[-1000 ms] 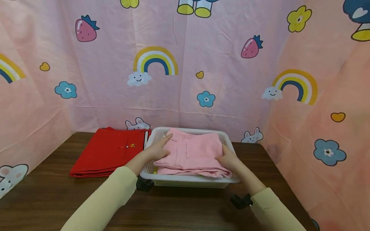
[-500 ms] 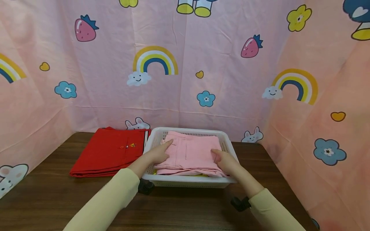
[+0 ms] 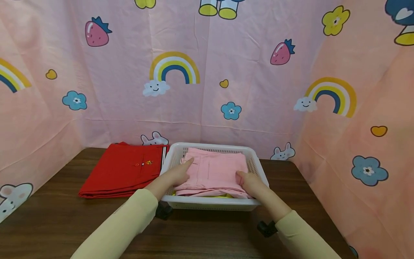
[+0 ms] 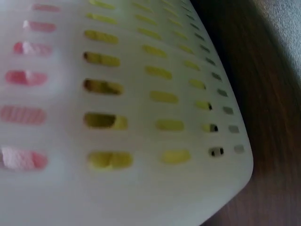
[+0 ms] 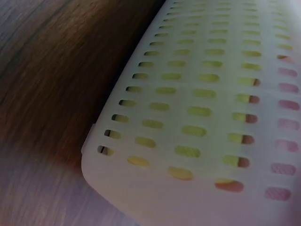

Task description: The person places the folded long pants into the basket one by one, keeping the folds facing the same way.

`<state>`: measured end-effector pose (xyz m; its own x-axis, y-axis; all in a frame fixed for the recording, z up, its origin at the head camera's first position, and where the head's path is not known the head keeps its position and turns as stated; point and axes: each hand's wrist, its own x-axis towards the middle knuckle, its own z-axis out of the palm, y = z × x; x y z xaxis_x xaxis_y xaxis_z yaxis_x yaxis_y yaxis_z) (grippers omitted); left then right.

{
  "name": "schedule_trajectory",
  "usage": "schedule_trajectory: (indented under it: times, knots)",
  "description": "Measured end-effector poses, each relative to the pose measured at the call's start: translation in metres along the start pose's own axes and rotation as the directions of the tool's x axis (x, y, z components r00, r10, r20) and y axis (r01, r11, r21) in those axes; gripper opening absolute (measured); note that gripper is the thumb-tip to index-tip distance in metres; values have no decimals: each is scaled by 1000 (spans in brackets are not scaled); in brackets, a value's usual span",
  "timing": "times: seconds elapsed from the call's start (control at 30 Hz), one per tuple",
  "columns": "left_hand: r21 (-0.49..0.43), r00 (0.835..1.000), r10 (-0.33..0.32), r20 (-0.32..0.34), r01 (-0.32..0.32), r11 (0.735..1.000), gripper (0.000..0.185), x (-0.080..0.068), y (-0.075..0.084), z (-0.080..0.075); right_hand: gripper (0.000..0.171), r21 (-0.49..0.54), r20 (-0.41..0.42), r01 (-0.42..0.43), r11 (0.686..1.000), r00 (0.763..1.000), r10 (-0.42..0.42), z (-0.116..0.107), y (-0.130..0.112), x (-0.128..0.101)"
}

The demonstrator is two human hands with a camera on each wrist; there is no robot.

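A white slotted basket (image 3: 210, 208) stands on the dark wood table (image 3: 58, 223). A folded pink garment (image 3: 215, 171) lies in it, on top of something yellow (image 3: 223, 196). My left hand (image 3: 177, 174) lies with straight fingers along the garment's left edge, its forefinger pointing to the far corner. My right hand (image 3: 250, 182) holds the near right corner, thumb on top; its other fingers are hidden down the side. Both wrist views are filled by the basket wall (image 4: 164, 117) (image 5: 197, 113), with pink and yellow showing through the slots.
A folded red garment (image 3: 124, 172) lies flat on the table just left of the basket. A pink cartoon-print backdrop (image 3: 207, 90) closes in the back and both sides. Bare table (image 5: 47, 70) lies in front of the basket.
The pink garment has gone down from above the rim into the basket and lies flatter. Both hands came down with it and stay at its two sides.
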<state>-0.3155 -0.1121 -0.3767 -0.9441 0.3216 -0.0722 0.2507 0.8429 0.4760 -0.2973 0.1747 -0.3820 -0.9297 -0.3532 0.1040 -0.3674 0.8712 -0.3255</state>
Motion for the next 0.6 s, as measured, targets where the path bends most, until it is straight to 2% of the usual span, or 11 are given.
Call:
schedule_trajectory:
  times: [0.1,0.17,0.23,0.33,0.47,0.6]
  knots:
    - [5,1000,16,-1,-16,1000,67,-3,2,-3,15,0,-27,47,999,999,-47,-2,-1,-1]
    - [9,1000,25,-3,-25,1000,65,-6,2,-4,12,11,-27,56,998,998,-56,-6,-2,-4]
    - [10,1000,31,-1,-31,999,64,-7,2,-6,23,18,0,52,999,999,-52,-11,-3,-6]
    - [44,999,46,7,-46,998,65,-9,3,-10,50,50,66,31,998,997,-34,-20,-3,-10]
    - [94,995,78,67,-84,992,71,-14,5,-18,57,113,147,93,989,983,-109,-29,1,-14]
    - [95,985,104,140,-118,989,77,-23,6,-23,58,165,208,169,972,957,-202,-33,6,-17]
